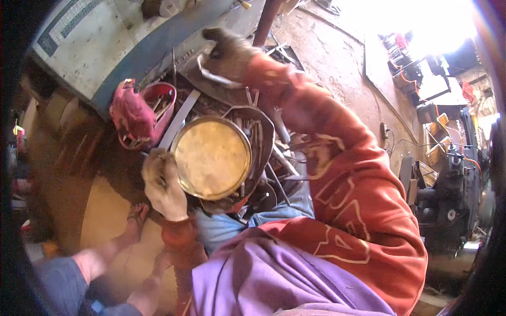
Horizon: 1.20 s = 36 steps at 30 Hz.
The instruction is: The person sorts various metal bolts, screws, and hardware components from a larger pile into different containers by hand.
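A round, shallow brass plate (pixel 212 158) with a raised rim lies face up above my lap. My left hand (pixel 164 185), in a whitish, dirty work glove, is closed at the plate's left edge. Farther off, my right hand (pixel 229 57) reaches over a dark metal tray, also gloved and smeared by motion. A bent, pale metal handle (pixel 215 73) shows just beside its palm; whether the fingers grip it cannot be made out. Behind the plate, a metal container (pixel 268 124) is filled with rods and hand tools.
A pink-red tub (pixel 167 100) with a torn side stands left of the tools, near a flat metal strip (pixel 182 117). A blue-grey machine housing (pixel 132 63) rises at the far left. Another person's bare legs (pixel 100 255) are at lower left. Dark machinery (pixel 448 195) stands right.
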Each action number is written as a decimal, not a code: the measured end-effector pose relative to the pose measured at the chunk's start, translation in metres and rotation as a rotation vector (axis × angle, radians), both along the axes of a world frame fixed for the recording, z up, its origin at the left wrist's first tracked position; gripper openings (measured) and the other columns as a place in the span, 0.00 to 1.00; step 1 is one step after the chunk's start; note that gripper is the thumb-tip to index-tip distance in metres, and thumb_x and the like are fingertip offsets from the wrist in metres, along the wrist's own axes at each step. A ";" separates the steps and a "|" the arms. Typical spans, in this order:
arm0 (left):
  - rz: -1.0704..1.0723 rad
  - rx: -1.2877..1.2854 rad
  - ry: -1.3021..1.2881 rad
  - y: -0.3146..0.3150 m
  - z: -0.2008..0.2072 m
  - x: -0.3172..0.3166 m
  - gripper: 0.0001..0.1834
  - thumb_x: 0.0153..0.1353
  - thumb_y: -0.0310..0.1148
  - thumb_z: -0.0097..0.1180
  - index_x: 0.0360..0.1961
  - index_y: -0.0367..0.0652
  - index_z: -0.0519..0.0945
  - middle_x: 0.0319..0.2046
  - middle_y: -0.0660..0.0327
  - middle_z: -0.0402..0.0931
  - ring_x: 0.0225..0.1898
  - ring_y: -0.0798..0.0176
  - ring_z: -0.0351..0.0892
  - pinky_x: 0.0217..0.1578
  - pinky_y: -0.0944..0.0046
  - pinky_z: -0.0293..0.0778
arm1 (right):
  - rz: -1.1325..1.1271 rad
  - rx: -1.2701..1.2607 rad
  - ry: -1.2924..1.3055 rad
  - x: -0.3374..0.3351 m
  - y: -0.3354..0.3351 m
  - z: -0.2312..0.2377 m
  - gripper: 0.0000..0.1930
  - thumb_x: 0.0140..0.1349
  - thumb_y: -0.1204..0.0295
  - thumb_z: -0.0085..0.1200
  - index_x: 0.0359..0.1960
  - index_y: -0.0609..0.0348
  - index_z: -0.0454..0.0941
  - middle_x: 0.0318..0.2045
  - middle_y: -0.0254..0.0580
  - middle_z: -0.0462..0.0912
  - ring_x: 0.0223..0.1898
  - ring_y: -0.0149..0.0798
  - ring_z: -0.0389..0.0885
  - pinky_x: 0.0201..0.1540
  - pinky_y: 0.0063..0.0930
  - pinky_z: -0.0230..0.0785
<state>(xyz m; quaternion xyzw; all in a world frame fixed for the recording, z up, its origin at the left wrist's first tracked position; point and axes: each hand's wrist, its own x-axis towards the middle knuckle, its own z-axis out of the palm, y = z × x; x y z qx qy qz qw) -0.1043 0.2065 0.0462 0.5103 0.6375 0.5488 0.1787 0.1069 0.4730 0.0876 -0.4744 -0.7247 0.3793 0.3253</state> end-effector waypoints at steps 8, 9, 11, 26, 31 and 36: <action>-0.351 -0.090 -0.057 -0.049 0.071 0.067 0.06 0.62 0.24 0.65 0.39 0.32 0.85 0.41 0.54 0.86 0.41 0.60 0.85 0.47 0.64 0.77 | 0.171 -0.280 0.454 0.093 -0.233 0.034 0.17 0.67 0.66 0.63 0.53 0.61 0.80 0.44 0.32 0.83 0.46 0.25 0.78 0.48 0.22 0.73; -0.428 -0.102 0.005 -0.056 0.072 0.073 0.07 0.60 0.24 0.66 0.39 0.33 0.85 0.40 0.53 0.87 0.41 0.60 0.86 0.45 0.64 0.78 | 0.197 -0.398 0.349 0.094 -0.252 0.039 0.17 0.67 0.68 0.64 0.55 0.61 0.80 0.44 0.32 0.83 0.46 0.25 0.78 0.49 0.23 0.73; -0.505 -0.183 -0.001 -0.068 0.062 0.080 0.09 0.57 0.25 0.68 0.39 0.34 0.86 0.37 0.50 0.86 0.39 0.57 0.86 0.43 0.62 0.79 | 0.163 -0.472 0.341 0.080 -0.286 0.034 0.19 0.67 0.68 0.64 0.56 0.61 0.80 0.43 0.33 0.84 0.44 0.24 0.78 0.47 0.21 0.73; 0.032 -0.358 0.195 -0.036 0.025 0.018 0.22 0.65 0.42 0.67 0.50 0.34 0.83 0.30 0.58 0.84 0.29 0.66 0.77 0.34 0.61 0.75 | -0.112 -0.461 0.869 0.121 -0.325 -0.014 0.14 0.62 0.71 0.66 0.48 0.63 0.83 0.37 0.36 0.86 0.36 0.28 0.81 0.41 0.24 0.74; -0.123 -0.481 0.066 -0.014 -0.022 -0.027 0.20 0.66 0.37 0.65 0.51 0.30 0.84 0.38 0.58 0.86 0.39 0.66 0.79 0.45 0.64 0.76 | -0.268 -0.589 0.960 0.137 -0.337 -0.028 0.15 0.60 0.71 0.68 0.46 0.62 0.83 0.36 0.35 0.86 0.34 0.28 0.80 0.39 0.23 0.73; -0.091 -0.339 -0.141 0.017 0.010 -0.038 0.17 0.64 0.36 0.64 0.48 0.35 0.86 0.41 0.59 0.86 0.40 0.64 0.82 0.46 0.60 0.78 | -0.281 -0.587 1.072 0.141 -0.343 -0.052 0.13 0.64 0.71 0.64 0.46 0.62 0.80 0.34 0.37 0.84 0.32 0.30 0.79 0.34 0.24 0.71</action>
